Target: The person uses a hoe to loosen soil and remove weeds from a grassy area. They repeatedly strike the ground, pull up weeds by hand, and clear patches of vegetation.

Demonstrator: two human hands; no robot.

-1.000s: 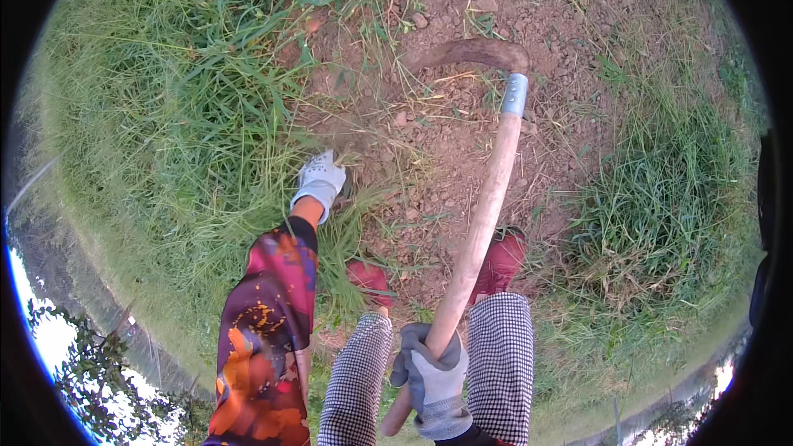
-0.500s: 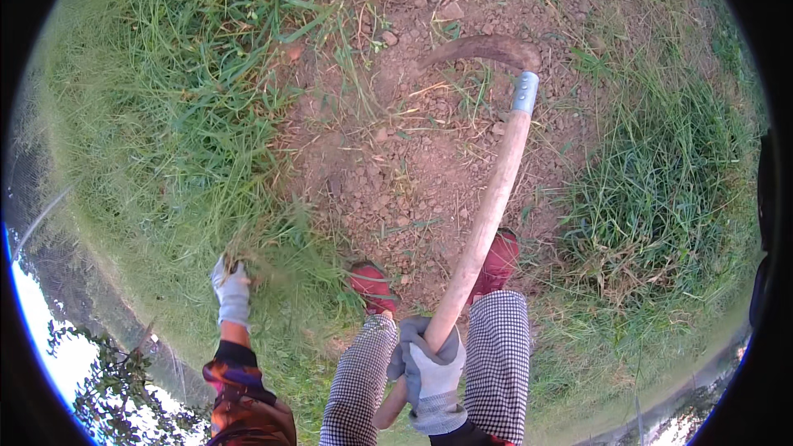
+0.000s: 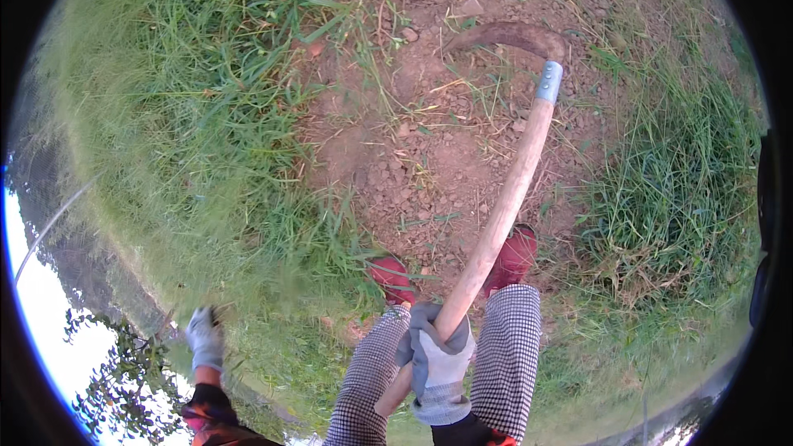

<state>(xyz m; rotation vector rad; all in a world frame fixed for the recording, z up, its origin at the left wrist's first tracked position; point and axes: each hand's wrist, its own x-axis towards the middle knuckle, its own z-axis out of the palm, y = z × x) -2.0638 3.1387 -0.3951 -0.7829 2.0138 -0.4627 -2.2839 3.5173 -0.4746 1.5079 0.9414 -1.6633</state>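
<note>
My right hand point(image 3: 442, 357), in a grey and white work glove, is closed around the lower part of a sickle's long wooden handle point(image 3: 494, 235). The tool slants up to the right, and a riveted metal collar point(image 3: 548, 83) joins the handle to a curved brown blade point(image 3: 514, 34). Its tip points left over bare soil. My left hand point(image 3: 205, 339), gloved alike, is out at the lower left by the grass edge. Its fingers are blurred and partly hidden, so I cannot tell whether it holds anything.
Tall grass point(image 3: 206, 116) covers the left side. A cut-looking grass heap point(image 3: 661, 206) lies on the right. Between them is reddish soil point(image 3: 446, 161) with clods and straw. My red shoes point(image 3: 391, 278) stand at its near edge. Leafy branches point(image 3: 124, 380) show at the lower left.
My left hand has moved down and left, and the grass clump seen at it earlier no longer shows clearly. The sickle and my right hand appear slightly farther right in view.
</note>
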